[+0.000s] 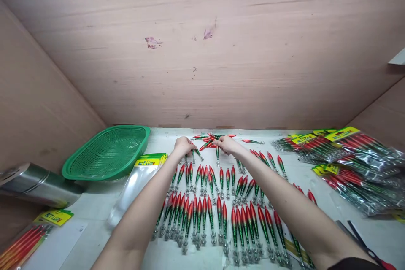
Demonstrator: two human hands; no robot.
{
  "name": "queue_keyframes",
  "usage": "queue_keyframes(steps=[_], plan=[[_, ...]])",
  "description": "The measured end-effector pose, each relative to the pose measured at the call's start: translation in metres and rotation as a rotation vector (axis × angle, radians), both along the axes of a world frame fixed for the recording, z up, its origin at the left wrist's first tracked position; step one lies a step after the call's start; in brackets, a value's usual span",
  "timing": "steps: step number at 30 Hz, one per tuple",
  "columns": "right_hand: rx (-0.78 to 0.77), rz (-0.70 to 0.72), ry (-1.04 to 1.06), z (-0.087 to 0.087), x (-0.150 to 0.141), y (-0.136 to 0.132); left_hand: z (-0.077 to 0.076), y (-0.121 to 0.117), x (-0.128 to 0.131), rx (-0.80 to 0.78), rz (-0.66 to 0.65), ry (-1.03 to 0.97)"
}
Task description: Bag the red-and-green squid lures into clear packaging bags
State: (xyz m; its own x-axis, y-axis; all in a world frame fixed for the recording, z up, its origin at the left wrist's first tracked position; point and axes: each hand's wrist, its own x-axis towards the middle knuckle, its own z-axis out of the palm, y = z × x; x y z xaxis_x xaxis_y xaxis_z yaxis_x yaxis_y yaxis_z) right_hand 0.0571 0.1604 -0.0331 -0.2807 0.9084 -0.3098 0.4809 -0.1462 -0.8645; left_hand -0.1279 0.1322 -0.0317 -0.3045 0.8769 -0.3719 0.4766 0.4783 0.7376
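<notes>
R hand (228,144) pinched a red-green lure (217,156) at far end of worktop (95,202); for L hand (184,146), I couldn't tell grip, w/ loose lures (198,154) just beside. Lure rows (199,216) lay nearer, green basket (110,152) L, bagged lures (357,147) R.

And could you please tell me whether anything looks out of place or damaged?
One slender red-and-green fishing lure lies crosswise by itself near the flat pinkish-brown back wall, whereas most others form rows. That wall also has irregular purplish blotches, possibly stains or surface damage.
</notes>
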Motion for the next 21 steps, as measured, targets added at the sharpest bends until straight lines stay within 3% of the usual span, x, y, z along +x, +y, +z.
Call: queue_keyframes(steps=[5, 10, 17, 21], plan=[[0.028, 0.012, -0.041, -0.017, -0.027, 0.018, -0.006, 0.004, -0.003, 0.027, -0.016, 0.120], [0.009, 0.000, 0.124, -0.019, -0.016, 0.008, -0.003, -0.012, 0.004, 0.200, -0.056, 0.050], [-0.089, 0.002, 0.599, 0.017, 0.024, -0.041, 0.020, -0.064, 0.043, 0.308, -0.358, -0.430], [-0.126, 0.014, 0.790, 0.043, 0.035, -0.072, 0.040, -0.089, 0.059, 0.324, -0.421, -0.613]])
